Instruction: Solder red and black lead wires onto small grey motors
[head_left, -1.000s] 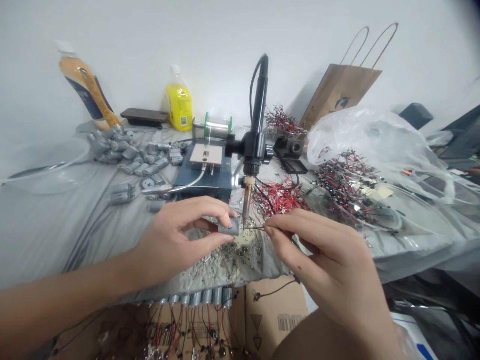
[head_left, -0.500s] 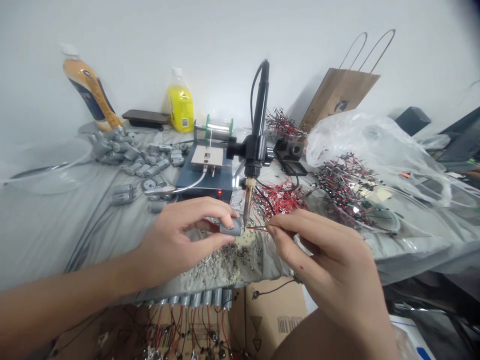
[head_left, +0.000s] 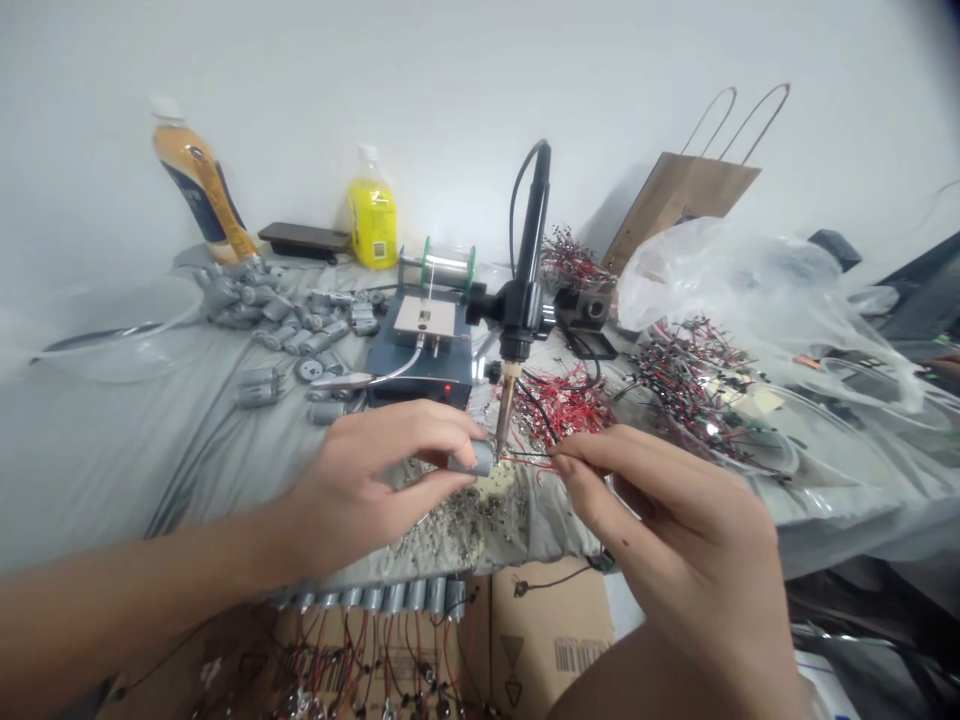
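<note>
Between the thumb and fingers of my left hand (head_left: pixel 394 462) is a small grey cylindrical motor (head_left: pixel 474 458), lying on its side with its terminal end facing right. The tip of a stand-mounted soldering iron (head_left: pixel 504 420) points down at that end; whether they touch I cannot tell. My right hand (head_left: pixel 667 530) pinches thin red and black wires (head_left: pixel 529 456), whose free ends reach left to the motor and iron tip. Behind my left hand stands a dark blue solder feeder (head_left: pixel 420 355) with a green-rimmed solder spool (head_left: pixel 448 265) on it.
Loose grey motors (head_left: pixel 300 325) pile up at the left. Red wire bundles (head_left: pixel 574 400) lie behind my right hand, beside a plastic bag (head_left: pixel 697 270). Solder bits (head_left: pixel 465 515) litter the table front. Wired motors (head_left: pixel 394 597) line a cardboard box (head_left: pixel 551 625) below. Two bottles stand behind.
The whole view has shifted slightly, so things appear a little further right and lower. Both hands keep their holds, the motor and wires staying at the iron tip.
</note>
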